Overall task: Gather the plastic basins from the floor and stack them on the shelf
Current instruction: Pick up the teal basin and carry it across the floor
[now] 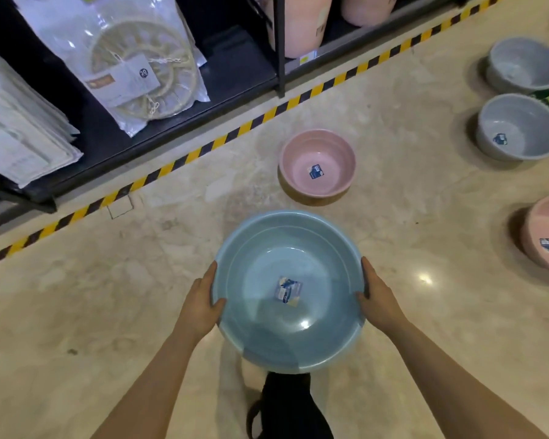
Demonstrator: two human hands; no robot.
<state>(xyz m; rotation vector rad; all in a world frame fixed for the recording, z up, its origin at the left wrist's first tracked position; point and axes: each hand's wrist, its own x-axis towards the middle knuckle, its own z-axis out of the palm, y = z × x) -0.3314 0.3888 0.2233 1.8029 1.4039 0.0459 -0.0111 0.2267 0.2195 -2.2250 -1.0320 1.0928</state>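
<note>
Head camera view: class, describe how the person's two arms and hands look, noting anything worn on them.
Both forearms are bare as far as the picture's lower edge: no sleeves, watch, bracelets or gloves. The left hand and right hand show no rings. The nail on the right thumb looks dark, perhaps polished; the picture is too soft to tell.

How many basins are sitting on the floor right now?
4: a pink basin ahead near the striped tape, two grey basins far right, and another pink basin cut by the right edge. More may lie out of view.
</note>
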